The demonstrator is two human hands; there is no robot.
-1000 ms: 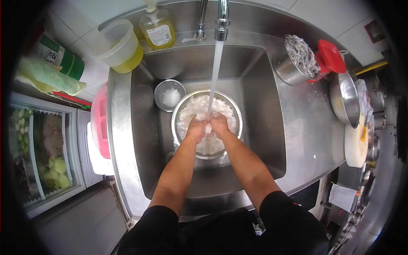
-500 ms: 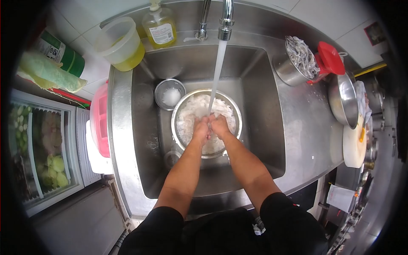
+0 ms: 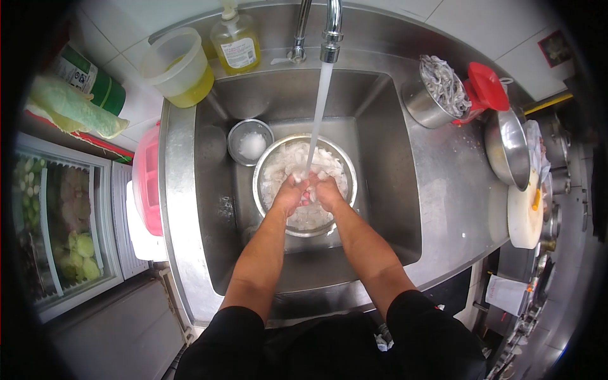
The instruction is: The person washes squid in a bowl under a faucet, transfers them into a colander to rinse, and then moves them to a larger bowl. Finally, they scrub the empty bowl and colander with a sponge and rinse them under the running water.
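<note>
White: cupped pieces (image 3: 312, 190) between left hand (image 3: 289, 194) and right hand (image 3: 327, 192), over bowl (image 3: 256, 183), beside water (image 3: 320, 104); saw neither hand nearer.

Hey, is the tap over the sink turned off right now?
No, a stream of water runs from the faucet down into the large metal bowl.

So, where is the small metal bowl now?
In the head view, the small metal bowl is in the far left part of the sink, beside the large bowl under running water.
</note>
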